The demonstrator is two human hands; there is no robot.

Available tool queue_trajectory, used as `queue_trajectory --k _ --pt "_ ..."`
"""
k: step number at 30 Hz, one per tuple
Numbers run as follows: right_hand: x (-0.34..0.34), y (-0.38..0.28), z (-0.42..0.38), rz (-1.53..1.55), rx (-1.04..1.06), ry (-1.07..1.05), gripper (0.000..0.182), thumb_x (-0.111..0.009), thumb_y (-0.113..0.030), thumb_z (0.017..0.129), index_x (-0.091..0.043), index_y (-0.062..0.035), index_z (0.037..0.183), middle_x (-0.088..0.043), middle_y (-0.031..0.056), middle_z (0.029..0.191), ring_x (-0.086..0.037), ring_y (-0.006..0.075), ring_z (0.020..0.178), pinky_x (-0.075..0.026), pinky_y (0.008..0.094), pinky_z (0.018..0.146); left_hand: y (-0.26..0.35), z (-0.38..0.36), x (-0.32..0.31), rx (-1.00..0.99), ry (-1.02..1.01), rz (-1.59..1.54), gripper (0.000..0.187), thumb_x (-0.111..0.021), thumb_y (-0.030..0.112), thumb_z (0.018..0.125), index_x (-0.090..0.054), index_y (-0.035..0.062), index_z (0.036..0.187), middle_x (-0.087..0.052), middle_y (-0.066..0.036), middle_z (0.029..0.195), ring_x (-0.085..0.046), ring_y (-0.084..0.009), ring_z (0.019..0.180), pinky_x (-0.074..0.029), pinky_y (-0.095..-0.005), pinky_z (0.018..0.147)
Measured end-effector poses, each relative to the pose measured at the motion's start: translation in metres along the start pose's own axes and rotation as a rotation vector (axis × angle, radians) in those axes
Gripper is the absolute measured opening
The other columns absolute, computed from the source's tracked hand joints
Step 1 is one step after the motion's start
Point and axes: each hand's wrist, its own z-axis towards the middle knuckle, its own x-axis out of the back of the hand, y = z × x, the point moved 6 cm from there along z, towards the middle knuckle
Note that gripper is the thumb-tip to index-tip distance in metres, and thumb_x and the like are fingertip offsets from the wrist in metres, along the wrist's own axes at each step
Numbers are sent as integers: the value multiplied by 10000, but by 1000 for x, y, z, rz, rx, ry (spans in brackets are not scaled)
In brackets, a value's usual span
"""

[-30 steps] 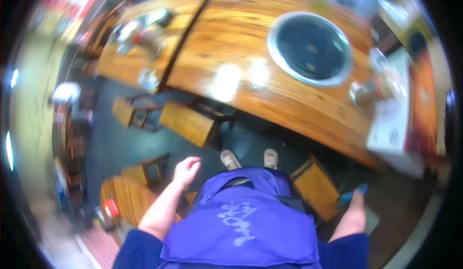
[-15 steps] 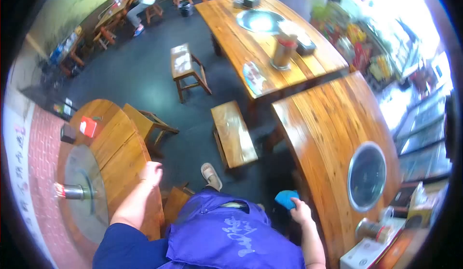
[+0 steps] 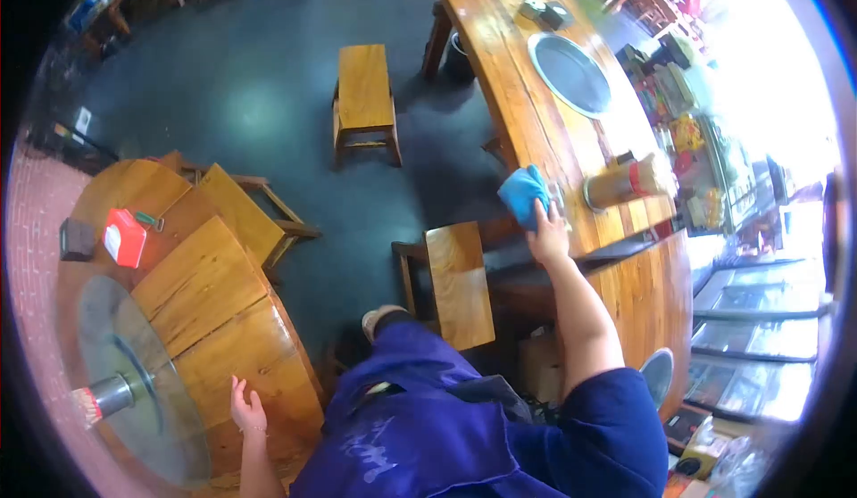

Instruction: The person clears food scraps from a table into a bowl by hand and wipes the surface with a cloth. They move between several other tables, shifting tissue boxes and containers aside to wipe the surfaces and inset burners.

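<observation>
My right hand (image 3: 548, 235) is stretched forward and grips a bunched blue cloth (image 3: 520, 196) at the near left corner of the far wooden table (image 3: 536, 136). Part of a pale, shiny item (image 3: 557, 196) shows just beside the fingers; most of it is hidden. A brown canister with a red band (image 3: 618, 186), filled with thin sticks, stands to the right of the cloth. Low on the left, my left hand (image 3: 249, 409) is empty with its fingers apart, over the round wooden table (image 3: 210, 306).
Wooden stools stand ahead (image 3: 364, 87), near my legs (image 3: 460, 284) and by the round table (image 3: 241, 217). A red box (image 3: 125, 237), a black box (image 3: 77, 239) and a metal canister (image 3: 114, 395) are on that table. Another wooden table (image 3: 647, 288) lies to my right.
I have stepped forward, with the view turned. My right hand has carried the blue cloth from beside the right table up to the far table's corner. My left hand has dropped lower.
</observation>
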Motion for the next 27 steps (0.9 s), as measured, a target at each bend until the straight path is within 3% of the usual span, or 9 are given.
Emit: queue_trajectory --k 2,4,7,12,16,18,21,26,27 --pt "-29 -33 52 -187 34 -111 860 -700 -172 807 -276 -253 1551 -145 251 1605 -220 464 1454 -320 476 1150 27 -8 6 52 -29 67 316 -609 27 892 -611 -21 1204 -586 -190 1340 -564 -327 1231 -445 -400 1038" --pt "-58 -37 113 -265 63 45 828 -633 -90 841 -256 -264 1557 -128 248 1610 -241 461 1448 -330 466 1148 31 -3 12 119 -90 101 316 -602 9 893 -606 -34 1205 -595 -174 1329 -571 -313 1214 -445 -383 1034" --pt "-42 -69 207 -259 -1 -30 806 -537 33 858 -293 -317 1542 -149 247 1605 -289 446 1433 -368 442 1128 38 11 27 271 -10 61 302 -596 -6 896 -607 -37 1196 -617 -156 1272 -586 -286 1171 -468 -353 989" --pt "-46 -103 350 -298 -36 -20 740 -573 -11 859 -420 -413 1461 -222 230 1585 -259 452 1439 -305 473 1156 88 92 19 426 262 -85 250 -596 19 920 -613 -32 1164 -657 -136 1103 -624 -210 1003 -496 -298 880" --pt "0 -139 383 -145 22 -29 727 -708 -113 744 -520 -371 1397 -231 222 1580 -231 458 1447 -290 500 1163 99 232 -55 237 266 -193 230 -624 57 912 -625 -19 1129 -678 -93 1001 -632 -184 914 -498 -302 840" --pt "2 -134 381 -116 48 -74 728 -731 -128 709 -546 -356 1376 -223 227 1581 -224 470 1448 -290 510 1165 231 340 -90 244 144 -387 235 -613 19 918 -619 -39 1146 -668 -110 989 -628 -156 874 -512 -279 813" --pt "9 -136 408 -110 73 -134 709 -741 -126 685 -583 -343 1342 -220 232 1580 -215 482 1448 -282 506 1175 311 473 -119 80 -137 -543 217 -621 25 914 -629 -35 1123 -660 -64 872 -621 -124 771 -522 -267 744" --pt "22 -189 545 -41 -45 -100 703 -688 -83 724 -572 -367 1356 -246 236 1578 -242 470 1442 -290 521 1160 289 651 -108 170 -161 -568 142 -594 0 920 -638 -20 1053 -655 -52 848 -620 -96 722 -545 -247 661" --pt "24 -205 583 -50 -62 -86 689 -676 -83 741 -570 -370 1358 -243 235 1581 -245 465 1441 -297 515 1156 278 678 -103 206 -192 -500 155 -628 93 923 -645 -1 1045 -659 -52 857 -633 -122 697 -549 -284 651"
